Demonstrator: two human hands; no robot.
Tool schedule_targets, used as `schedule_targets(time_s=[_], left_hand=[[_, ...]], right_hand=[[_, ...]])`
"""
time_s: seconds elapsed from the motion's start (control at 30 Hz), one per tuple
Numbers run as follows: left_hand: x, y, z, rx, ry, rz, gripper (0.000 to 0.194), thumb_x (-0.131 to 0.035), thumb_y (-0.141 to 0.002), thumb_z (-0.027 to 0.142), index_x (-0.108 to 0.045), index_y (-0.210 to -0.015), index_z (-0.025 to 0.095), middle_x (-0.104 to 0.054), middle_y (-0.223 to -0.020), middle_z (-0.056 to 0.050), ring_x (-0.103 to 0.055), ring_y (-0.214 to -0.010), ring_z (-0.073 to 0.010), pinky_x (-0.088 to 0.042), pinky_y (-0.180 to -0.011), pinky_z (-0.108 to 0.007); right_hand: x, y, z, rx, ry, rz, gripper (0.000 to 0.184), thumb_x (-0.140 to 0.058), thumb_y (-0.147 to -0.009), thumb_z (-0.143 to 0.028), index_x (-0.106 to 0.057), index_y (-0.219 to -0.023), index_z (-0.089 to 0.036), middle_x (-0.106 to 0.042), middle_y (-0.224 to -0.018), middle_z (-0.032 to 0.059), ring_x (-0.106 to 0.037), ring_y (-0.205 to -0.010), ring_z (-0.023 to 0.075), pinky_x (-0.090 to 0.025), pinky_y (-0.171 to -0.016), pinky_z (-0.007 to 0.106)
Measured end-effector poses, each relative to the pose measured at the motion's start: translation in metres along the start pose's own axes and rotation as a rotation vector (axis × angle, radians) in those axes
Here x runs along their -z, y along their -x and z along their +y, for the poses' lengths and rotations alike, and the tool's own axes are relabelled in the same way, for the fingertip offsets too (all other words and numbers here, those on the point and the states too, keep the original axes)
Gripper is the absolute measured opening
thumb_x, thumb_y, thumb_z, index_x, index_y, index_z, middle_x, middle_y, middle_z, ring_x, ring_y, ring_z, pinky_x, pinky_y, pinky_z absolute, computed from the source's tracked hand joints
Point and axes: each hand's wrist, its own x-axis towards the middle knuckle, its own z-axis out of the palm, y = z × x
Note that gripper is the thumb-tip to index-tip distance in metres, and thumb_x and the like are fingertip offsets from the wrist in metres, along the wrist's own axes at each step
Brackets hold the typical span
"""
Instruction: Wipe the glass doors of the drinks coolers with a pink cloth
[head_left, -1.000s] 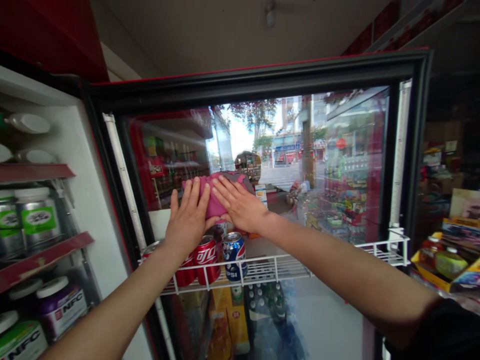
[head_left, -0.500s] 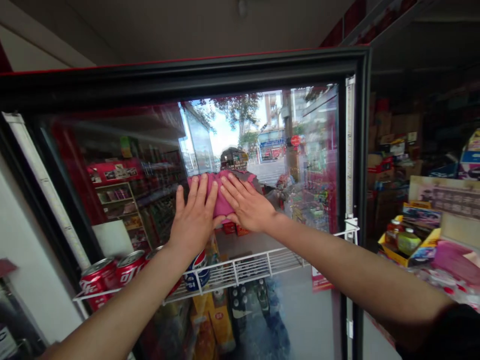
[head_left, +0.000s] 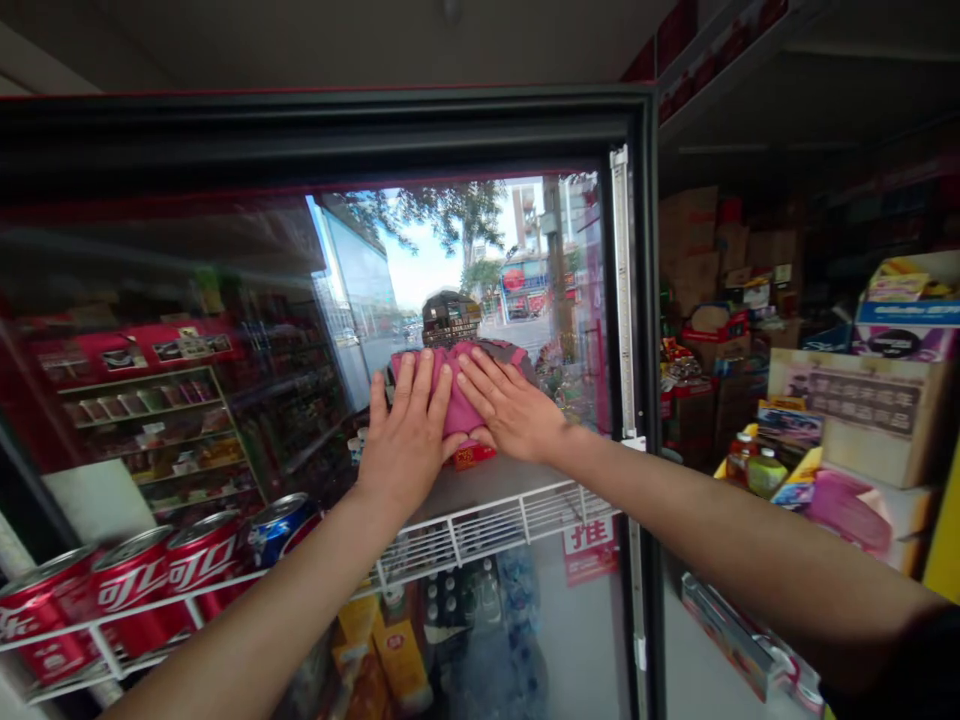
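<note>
We are pressing a pink cloth (head_left: 456, 393) to a cooler's glass door (head_left: 330, 140) with both palms.

Our left hand (head_left: 409, 440) is lying flat and spread over the cloth's left side, our right hand (head_left: 510, 405) flat over its right side, neither clenched, the cloth sitting between and under them. Red cola cans (head_left: 131, 590) and a Pepsi can (head_left: 281, 525) are standing on the white wire shelf (head_left: 465, 535) below.

The red cans (head_left: 131, 590) read 可口可乐 in Chinese Coca-Cola script. A red sticker (head_left: 589, 552) low on the fridge door (head_left: 315, 140) shows 推. Other labels are too small to read.
</note>
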Motion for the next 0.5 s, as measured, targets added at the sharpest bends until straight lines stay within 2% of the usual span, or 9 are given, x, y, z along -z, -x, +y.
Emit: schedule_targets(time_s=[0.1,0.23,0.37,0.5], left_hand=[[-0.006,-0.012,0.023,-0.030,0.008,0.003,0.103,-0.072,-0.101,0.054,-0.020,-0.179,0.012,-0.003,-0.187,-0.021,-0.006,-0.177,-0.0430,-0.011,-0.142,-0.074],[-0.011,-0.029,0.052,-0.068,0.019,0.013,0.110,-0.077,-0.098,0.056,-0.018,-0.180,0.012,-0.004,-0.187,-0.021,-0.002,-0.177,-0.0423,-0.009,-0.143,-0.071],[-0.014,-0.045,0.076,-0.112,0.022,0.020,0.106,-0.071,-0.101,0.059,-0.016,-0.180,0.013,-0.005,-0.187,-0.020,-0.002,-0.177,-0.0407,-0.007,-0.144,-0.069],[-0.013,-0.066,0.087,-0.137,0.022,0.026,0.100,-0.061,-0.105,0.063,-0.018,-0.180,0.014,-0.003,-0.188,-0.018,-0.002,-0.178,-0.0405,-0.006,-0.144,-0.068]], right_hand=[[0.003,0.022,0.017,-0.015,0.027,-0.030,0.097,-0.063,-0.110,-0.052,-0.015,-0.181,-0.005,-0.007,-0.188,0.0205,-0.001,-0.178,0.0368,-0.029,-0.142,0.059],[0.006,0.051,0.038,-0.049,0.044,-0.049,0.103,-0.063,-0.111,-0.051,-0.003,-0.182,-0.006,-0.006,-0.188,0.0198,-0.003,-0.178,0.0373,-0.031,-0.142,0.060],[0.009,0.076,0.056,-0.087,0.034,-0.054,0.109,-0.064,-0.110,-0.047,0.009,-0.180,-0.007,-0.004,-0.188,0.0207,-0.006,-0.178,0.0395,-0.033,-0.140,0.064],[0.015,0.084,0.076,-0.114,0.046,-0.054,0.107,-0.064,-0.109,-0.045,0.006,-0.180,-0.007,-0.004,-0.188,0.0221,-0.009,-0.178,0.0419,-0.032,-0.140,0.066]])
